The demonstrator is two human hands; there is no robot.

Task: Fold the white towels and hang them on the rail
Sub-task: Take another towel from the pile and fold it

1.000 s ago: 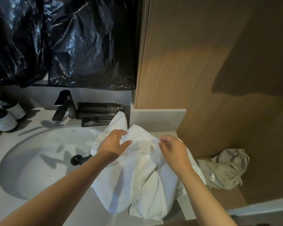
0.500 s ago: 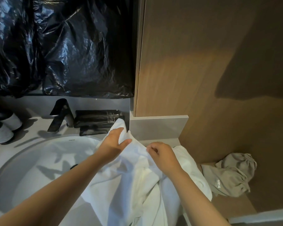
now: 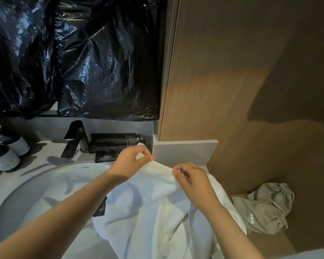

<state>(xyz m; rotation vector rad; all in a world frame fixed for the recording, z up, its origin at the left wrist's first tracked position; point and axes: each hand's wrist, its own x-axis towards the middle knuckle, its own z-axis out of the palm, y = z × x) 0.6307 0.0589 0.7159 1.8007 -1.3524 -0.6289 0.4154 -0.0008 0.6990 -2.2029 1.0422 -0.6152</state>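
A crumpled white towel (image 3: 157, 208) lies over the right side of the washbasin (image 3: 36, 195) and the grey counter, hanging down towards me. My left hand (image 3: 131, 163) pinches the towel's top edge between thumb and fingers. My right hand (image 3: 191, 180) pinches the same edge a short way to the right. The stretch of edge between the two hands is pulled fairly taut. No rail is in view.
A black tap (image 3: 75, 139) and black packets (image 3: 114, 144) stand behind the basin. Two dark bottles with white labels (image 3: 6, 152) are at the far left. Black plastic sheeting (image 3: 73, 57) covers the wall above. A beige drawstring bag (image 3: 264, 208) lies on a wooden ledge at the right.
Both hands have shifted from gripping bunched cloth to pinching the towel's top edge, and they have moved slightly apart, which straightens that edge. The towel now covers more of the basin.
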